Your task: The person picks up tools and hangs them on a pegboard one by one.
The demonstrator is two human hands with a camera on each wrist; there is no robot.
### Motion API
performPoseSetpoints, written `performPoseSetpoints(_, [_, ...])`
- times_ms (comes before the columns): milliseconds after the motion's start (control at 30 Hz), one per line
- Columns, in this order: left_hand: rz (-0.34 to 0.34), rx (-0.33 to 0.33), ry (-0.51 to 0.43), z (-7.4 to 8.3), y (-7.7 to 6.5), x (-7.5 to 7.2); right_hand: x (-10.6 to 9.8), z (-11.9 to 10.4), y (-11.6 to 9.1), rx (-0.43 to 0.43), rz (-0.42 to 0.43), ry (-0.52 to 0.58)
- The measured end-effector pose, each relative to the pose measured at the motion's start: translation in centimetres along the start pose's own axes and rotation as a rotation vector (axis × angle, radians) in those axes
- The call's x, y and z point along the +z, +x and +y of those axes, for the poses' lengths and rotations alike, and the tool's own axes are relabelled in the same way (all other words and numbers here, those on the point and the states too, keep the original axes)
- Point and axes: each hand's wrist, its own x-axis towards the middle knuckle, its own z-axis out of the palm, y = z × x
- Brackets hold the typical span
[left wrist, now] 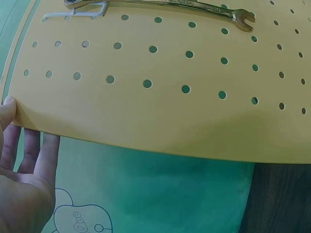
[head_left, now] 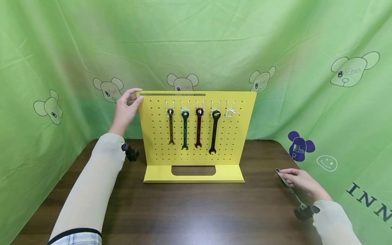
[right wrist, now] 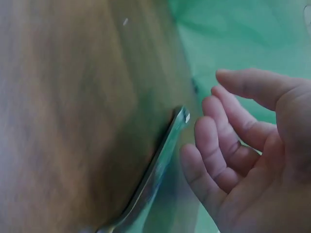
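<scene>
My left hand (head_left: 127, 108) grips the upper left corner of a yellow pegboard (head_left: 196, 156), thumb on the front face and fingers behind the edge. In the left wrist view, that thumb and the fingers (left wrist: 47, 155) show at the board's edge. On the right, a silver combination wrench (head_left: 291, 190) lies on the table, its ring end away from the person. My right hand (head_left: 301, 182) hovers over that ring end. The right wrist view shows its fingers (right wrist: 209, 141) loosely bent, thumb apart, beside the wrench (right wrist: 155, 177) and with nothing between them.
From white hooks on the board hang a brass-coloured wrench (head_left: 171, 129), a green wrench (head_left: 185, 131), a red wrench (head_left: 198, 131) and a black wrench (head_left: 214, 132). Another white hook (head_left: 231, 111) sits to their right. Green cloth (head_left: 196, 34) surrounds the dark wooden table (head_left: 183, 207).
</scene>
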Motion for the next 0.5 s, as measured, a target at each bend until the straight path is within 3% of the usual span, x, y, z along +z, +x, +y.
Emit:
performPoseSetpoints(167, [-0.001,0.005,-0.005,0.0,0.0,0.1,-0.5,1.5,-0.2,0.067,0.007,0.007])
performPoseSetpoints(333, [0.006,0.004,-0.001,-0.1,0.0,-0.1,-0.7,2.4,-0.3,0.063,-0.001,0.058])
performPoseSetpoints(500, [0.001,-0.004,0.005,-0.1,0.0,0.0,-0.6,2.8,-0.2,0.081,0.025,0.025])
